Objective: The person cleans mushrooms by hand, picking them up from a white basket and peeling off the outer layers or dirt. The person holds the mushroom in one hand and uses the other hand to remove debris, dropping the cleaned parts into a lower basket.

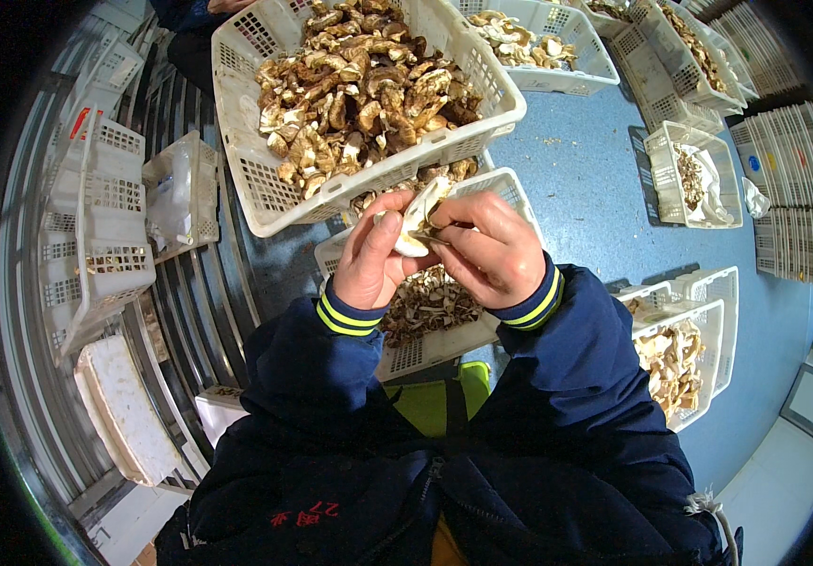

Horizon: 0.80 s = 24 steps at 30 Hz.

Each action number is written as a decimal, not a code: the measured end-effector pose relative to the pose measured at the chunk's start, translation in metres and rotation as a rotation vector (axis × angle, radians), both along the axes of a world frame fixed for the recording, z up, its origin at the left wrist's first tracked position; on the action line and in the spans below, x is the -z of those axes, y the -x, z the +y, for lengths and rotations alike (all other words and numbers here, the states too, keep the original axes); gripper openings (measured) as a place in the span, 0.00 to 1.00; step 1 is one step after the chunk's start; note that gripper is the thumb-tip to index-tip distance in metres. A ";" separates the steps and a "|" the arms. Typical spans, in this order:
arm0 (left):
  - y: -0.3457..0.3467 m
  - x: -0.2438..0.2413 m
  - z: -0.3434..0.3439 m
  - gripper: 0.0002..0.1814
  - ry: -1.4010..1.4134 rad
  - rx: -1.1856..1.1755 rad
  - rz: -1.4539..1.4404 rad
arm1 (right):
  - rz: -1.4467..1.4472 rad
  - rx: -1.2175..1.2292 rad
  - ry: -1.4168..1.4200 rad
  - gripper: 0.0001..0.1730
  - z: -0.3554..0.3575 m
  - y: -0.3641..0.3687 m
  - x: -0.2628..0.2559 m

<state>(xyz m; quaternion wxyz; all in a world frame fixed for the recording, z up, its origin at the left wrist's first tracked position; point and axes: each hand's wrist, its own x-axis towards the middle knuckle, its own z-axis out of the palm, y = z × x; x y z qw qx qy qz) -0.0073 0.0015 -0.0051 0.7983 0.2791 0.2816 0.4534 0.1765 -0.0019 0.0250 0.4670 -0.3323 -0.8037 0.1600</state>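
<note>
A pale, cream-coloured mushroom piece [420, 212] is held between both hands, above the crates. My left hand [371, 258] grips it from the left, thumb on the near side. The bent fingers of my right hand [491, 244] pinch it from the right; whether they also hold a small blade is hidden. Just beyond the hands, a large white plastic crate [509, 106] is heaped with brown mushrooms [371, 92]. Beneath my hands, another white crate [406, 359] contains dark trimmings [431, 308], with more mushrooms [456, 170] towards its far end.
Left is a slatted metal rack [197, 283] with perforated crates [112, 240] and a white tray [127, 410]. Mushroom-filled crates stand at the upper right [590, 71] and lower right [714, 339] on the blue floor [569, 177]. Stacked crates [795, 163] line the right. Another person's hand [229, 6] shows at the top.
</note>
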 end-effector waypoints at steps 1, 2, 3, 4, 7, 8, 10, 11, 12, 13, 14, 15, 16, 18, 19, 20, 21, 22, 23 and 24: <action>0.000 0.000 0.000 0.26 -0.001 0.001 0.000 | 0.013 0.010 -0.002 0.08 0.000 0.000 0.000; 0.000 0.000 0.000 0.26 -0.002 0.002 -0.001 | 0.026 0.020 -0.005 0.08 -0.001 0.001 0.000; -0.001 -0.001 0.000 0.27 -0.013 0.010 0.015 | 0.039 0.030 -0.007 0.07 -0.001 0.001 0.001; -0.002 -0.004 -0.001 0.28 -0.024 0.018 0.031 | 0.047 0.026 -0.008 0.07 -0.001 0.001 0.001; -0.003 -0.004 -0.001 0.29 -0.032 0.007 0.015 | 0.046 0.009 -0.013 0.07 0.000 0.002 -0.002; -0.004 -0.004 -0.001 0.29 -0.030 -0.002 -0.001 | 0.029 0.001 -0.018 0.06 0.000 0.002 -0.006; -0.004 -0.004 -0.002 0.29 -0.053 -0.004 0.061 | 0.020 0.008 -0.025 0.06 0.000 0.002 -0.006; -0.004 -0.003 -0.002 0.30 -0.065 -0.005 0.092 | 0.029 0.024 -0.029 0.06 0.000 0.002 -0.003; -0.003 -0.003 -0.003 0.29 -0.058 0.004 0.108 | 0.037 0.040 -0.032 0.06 0.000 0.003 -0.001; -0.004 -0.003 -0.003 0.30 -0.060 0.000 0.110 | 0.039 0.048 -0.026 0.06 0.000 0.003 0.000; -0.005 -0.004 -0.004 0.30 -0.061 -0.003 0.113 | 0.040 0.055 -0.019 0.05 -0.001 0.003 0.000; -0.005 -0.004 -0.004 0.30 -0.063 -0.007 0.114 | 0.041 0.062 -0.013 0.05 -0.002 0.003 0.000; -0.006 -0.004 -0.003 0.30 -0.055 -0.004 0.107 | 0.059 0.095 0.016 0.05 -0.003 0.002 0.000; -0.004 -0.006 0.000 0.30 -0.041 -0.003 0.099 | 0.098 0.156 0.071 0.05 -0.005 0.000 -0.004; -0.003 -0.004 0.001 0.29 -0.027 -0.028 0.068 | 0.120 0.207 0.095 0.05 -0.006 -0.001 -0.007; -0.001 0.002 0.002 0.29 -0.012 -0.054 0.038 | 0.129 0.250 0.100 0.06 -0.005 -0.003 -0.007; -0.001 0.007 0.005 0.29 0.003 -0.077 0.004 | 0.136 0.297 0.107 0.06 -0.005 -0.005 -0.005; 0.002 0.010 0.008 0.32 0.042 -0.032 -0.026 | 0.146 0.326 0.122 0.06 -0.006 -0.005 -0.004; 0.003 0.013 0.008 0.32 0.073 -0.045 -0.063 | 0.113 0.266 0.087 0.06 -0.004 -0.006 -0.005; 0.001 0.013 0.009 0.31 0.105 -0.056 -0.100 | 0.080 0.209 0.052 0.06 -0.001 -0.007 -0.005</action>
